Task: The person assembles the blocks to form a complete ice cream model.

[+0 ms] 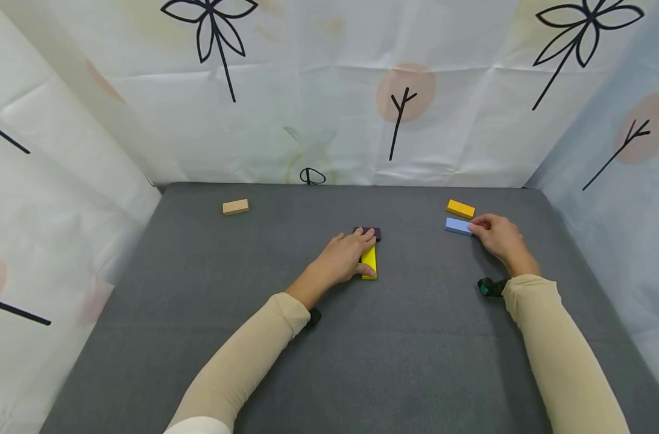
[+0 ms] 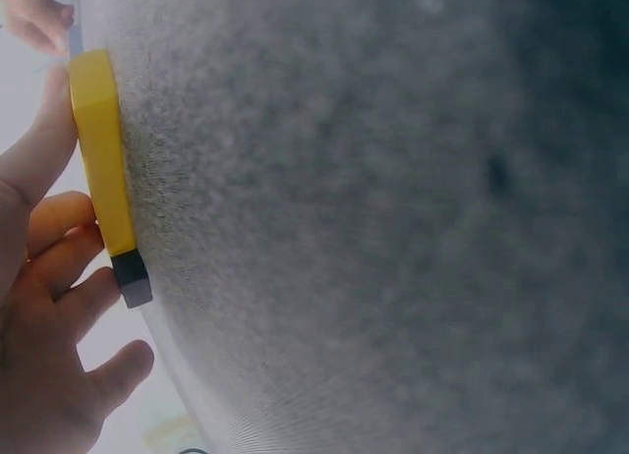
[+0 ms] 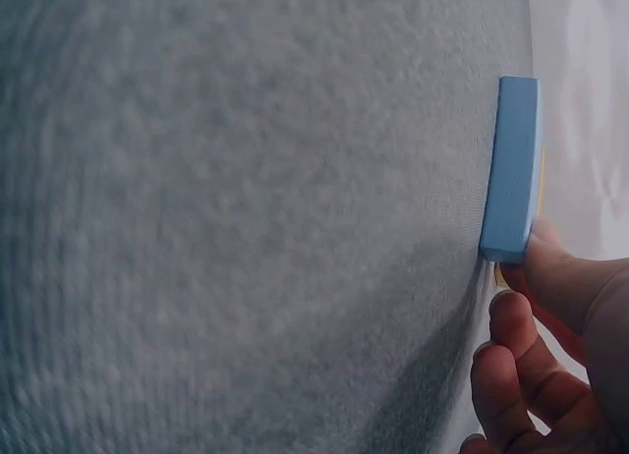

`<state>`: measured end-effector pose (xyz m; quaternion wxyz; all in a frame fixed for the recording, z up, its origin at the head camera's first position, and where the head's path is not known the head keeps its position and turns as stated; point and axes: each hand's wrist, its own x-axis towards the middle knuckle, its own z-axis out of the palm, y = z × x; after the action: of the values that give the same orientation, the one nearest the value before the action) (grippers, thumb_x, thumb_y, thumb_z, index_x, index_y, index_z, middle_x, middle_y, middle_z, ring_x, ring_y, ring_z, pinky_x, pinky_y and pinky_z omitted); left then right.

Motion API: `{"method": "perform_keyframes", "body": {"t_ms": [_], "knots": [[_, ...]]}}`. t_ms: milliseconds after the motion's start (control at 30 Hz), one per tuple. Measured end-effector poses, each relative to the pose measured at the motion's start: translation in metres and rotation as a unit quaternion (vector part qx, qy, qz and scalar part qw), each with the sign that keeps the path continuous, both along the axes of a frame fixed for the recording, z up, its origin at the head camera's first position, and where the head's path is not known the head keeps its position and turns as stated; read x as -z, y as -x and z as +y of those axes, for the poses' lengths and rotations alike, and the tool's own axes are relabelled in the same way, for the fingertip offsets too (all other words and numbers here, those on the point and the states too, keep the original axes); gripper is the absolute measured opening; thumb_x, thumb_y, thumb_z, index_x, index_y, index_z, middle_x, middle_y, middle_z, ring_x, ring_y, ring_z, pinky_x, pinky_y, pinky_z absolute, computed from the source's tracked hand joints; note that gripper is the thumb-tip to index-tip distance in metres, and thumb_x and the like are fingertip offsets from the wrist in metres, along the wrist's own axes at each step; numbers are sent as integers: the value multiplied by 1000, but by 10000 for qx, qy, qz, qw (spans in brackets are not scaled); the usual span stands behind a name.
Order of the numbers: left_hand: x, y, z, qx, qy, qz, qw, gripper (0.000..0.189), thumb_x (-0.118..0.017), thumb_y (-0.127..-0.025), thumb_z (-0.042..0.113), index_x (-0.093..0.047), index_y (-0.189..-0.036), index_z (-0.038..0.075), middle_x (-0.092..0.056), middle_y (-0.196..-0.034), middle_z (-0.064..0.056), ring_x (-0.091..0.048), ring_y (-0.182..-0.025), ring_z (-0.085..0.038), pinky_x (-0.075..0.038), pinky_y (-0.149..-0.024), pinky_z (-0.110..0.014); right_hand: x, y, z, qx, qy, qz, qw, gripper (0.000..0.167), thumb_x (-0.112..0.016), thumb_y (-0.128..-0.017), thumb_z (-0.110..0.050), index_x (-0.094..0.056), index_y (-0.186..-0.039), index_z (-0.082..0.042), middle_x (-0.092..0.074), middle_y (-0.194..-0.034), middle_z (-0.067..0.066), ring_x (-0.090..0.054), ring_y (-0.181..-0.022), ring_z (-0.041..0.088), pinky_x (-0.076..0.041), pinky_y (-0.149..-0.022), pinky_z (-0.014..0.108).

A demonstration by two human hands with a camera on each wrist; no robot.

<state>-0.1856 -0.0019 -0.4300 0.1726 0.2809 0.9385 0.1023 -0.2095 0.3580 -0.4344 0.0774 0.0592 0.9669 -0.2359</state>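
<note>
Near the middle of the grey table, my left hand rests over a yellow block and a dark block, fingers spread and fairly straight. The dark block meets the far end of the yellow block in the left wrist view. The left thumb touches the yellow block's near end. Over to the right, my right hand pinches the right end of a light blue block between thumb and forefinger. That blue block lies on the cloth in the right wrist view, the other fingers curled below it.
An orange-yellow block lies just behind the blue one. A plain wooden block sits at the back left. Patterned white curtains hang behind the table's far edge and along both sides.
</note>
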Motion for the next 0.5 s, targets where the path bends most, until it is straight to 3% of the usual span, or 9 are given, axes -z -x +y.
{"method": "perform_keyframes", "body": {"t_ms": [133,333,500], "knots": [[3,0,-2,-51,-101,-12,9999,86,-65,-90,55,-29,-162,23,-17,-172,8,-16,-161,-16,-17,-130,-53,0,0,-5,-56,20,-26,10000,49,-44,-110,-40,-56,-133,1,-58,-125,29,-52,-112,45,-33,-102,71],[5,1,-2,-99,-99,-16,9999,86,-63,-89,57,-28,-162,26,-15,-171,12,-14,-161,-14,-16,-130,-55,-2,4,-14,-244,-4,-12,9997,46,-46,-109,-39,-57,-130,0,-60,-117,26,-54,-104,41,-39,-95,65],[6,2,-1,-121,-57,-61,9999,85,-63,-90,56,-28,-162,27,-14,-171,12,-13,-161,-13,-16,-130,-55,-2,6,-22,-239,18,-66,9997,43,-48,-108,-38,-57,-130,-1,-58,-108,22,-52,-101,39,-33,-100,71]]}}
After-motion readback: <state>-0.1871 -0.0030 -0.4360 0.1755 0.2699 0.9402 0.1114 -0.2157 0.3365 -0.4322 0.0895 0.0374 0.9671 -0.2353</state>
